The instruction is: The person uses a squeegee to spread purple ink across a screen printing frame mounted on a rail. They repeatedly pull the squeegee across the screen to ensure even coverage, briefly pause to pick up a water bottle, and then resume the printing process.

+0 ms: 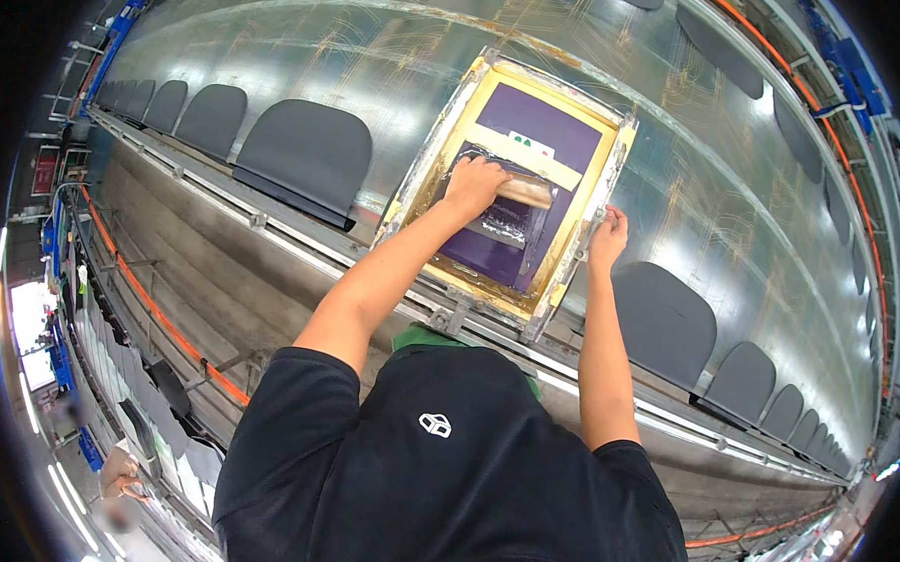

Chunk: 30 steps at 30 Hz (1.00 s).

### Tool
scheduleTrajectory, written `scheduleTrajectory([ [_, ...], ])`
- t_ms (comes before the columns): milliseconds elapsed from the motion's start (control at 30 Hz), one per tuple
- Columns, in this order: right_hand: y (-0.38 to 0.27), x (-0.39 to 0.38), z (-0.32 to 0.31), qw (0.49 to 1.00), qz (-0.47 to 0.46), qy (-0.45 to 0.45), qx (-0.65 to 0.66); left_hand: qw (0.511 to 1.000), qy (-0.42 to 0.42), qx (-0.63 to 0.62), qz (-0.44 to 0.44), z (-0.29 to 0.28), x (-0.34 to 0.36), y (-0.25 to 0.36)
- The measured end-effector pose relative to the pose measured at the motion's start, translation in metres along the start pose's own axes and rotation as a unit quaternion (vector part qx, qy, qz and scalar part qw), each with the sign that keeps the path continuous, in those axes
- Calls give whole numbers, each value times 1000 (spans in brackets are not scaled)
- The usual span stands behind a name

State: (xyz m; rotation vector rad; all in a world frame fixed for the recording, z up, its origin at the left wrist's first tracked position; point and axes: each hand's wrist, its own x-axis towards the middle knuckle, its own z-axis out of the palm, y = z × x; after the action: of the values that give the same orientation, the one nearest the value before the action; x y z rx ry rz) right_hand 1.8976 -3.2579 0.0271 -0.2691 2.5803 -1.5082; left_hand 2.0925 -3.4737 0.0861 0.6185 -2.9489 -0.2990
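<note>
A screen-printing frame [625, 139] lies tilted on the long table in front of me, with a yellow border around its purple mesh [525, 107]. Inside it my left hand [473, 187] is closed around a wooden-handled squeegee [528, 192]. The squeegee's blade edge is mostly hidden. Dark, wet-looking ink [511, 224] lies on the mesh just below the squeegee. At the frame's right side, my right hand [607, 239] has its fingers curled on the outer edge. A pale yellow tape strip [504, 147] crosses the mesh above the squeegee.
Dark grey rounded panels [304, 157] lie in a row along the table's near edge, on both sides of the frame. A metal rail [264, 221] runs along that edge. More panels line the far side. Another person's hand [121, 476] shows at lower left.
</note>
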Motion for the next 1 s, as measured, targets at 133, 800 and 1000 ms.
scheduleTrajectory([
  [133, 8, 1, 3, 1000, 8, -9, 4, 999, -29, 26, 4, 8, -73, 20],
  [800, 23, 7, 5, 998, -55, -7, 12, 999, -3, 18, 29, 13, -142, 38],
  [1000, -31, 12, -18, 998, -34, -32, 51, 997, 53, -53, 35, -13, -165, 31],
])
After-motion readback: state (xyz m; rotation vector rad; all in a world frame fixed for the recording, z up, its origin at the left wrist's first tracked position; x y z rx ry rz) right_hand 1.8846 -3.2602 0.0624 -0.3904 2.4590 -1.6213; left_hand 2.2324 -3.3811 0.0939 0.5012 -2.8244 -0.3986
